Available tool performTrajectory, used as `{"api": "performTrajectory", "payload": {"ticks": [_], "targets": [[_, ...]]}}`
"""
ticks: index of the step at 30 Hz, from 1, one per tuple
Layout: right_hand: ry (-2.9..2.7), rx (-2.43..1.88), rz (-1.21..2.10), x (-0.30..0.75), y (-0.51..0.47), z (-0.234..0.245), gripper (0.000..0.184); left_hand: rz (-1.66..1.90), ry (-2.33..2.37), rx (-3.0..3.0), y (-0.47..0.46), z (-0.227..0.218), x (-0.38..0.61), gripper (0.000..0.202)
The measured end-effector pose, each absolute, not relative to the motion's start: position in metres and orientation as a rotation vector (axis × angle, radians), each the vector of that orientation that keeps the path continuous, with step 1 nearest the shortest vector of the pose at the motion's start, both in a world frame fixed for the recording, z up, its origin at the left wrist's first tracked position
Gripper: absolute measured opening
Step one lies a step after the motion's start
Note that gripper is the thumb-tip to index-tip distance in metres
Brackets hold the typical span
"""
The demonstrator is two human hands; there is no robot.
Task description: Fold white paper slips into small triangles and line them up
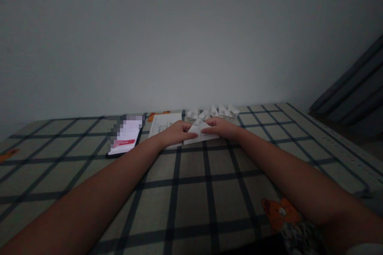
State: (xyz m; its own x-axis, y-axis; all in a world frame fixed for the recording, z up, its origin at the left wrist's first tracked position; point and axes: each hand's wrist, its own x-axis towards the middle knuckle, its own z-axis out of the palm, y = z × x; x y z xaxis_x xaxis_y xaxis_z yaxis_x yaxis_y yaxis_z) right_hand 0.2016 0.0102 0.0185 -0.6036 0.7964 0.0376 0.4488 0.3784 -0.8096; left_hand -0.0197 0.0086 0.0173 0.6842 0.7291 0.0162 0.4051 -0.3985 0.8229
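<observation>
Between my two hands is a folded sheet of white printed paper, with a peaked top and a wide lower edge. My left hand is closed on its left side, thumb lying over the front. On the right side, my right hand pinches the same paper, its thumb across the front face. The fingers behind the paper are mostly hidden. Just beyond my hands stand several small folded paper shapes in a row. Flat sheets of printed paper lie beside and partly under my left hand.
A phone with a lit screen lies to the left, its picture partly blurred. Everything rests on a checked cloth with orange bear prints. A pale wall rises behind, and a dark curtain hangs at the right.
</observation>
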Motion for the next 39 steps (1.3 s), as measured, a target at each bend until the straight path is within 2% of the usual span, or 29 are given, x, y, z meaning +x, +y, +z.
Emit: {"api": "performTrajectory", "payload": {"ticks": [5,22,39], "targets": [[-2.226,-1.072,1.135,0.202,0.009,0.022,0.025,0.482,0.98,2.056,0.008,0.02,-0.021,0.026],[-1.973,-1.097,1.381,0.206,0.013,0.016,0.024,0.543,0.906,1.881,0.01,0.019,-0.023,0.019],[-1.923,-1.106,1.434,0.211,0.021,0.008,0.025,0.571,0.867,1.774,0.014,0.012,-0.028,0.019]]}}
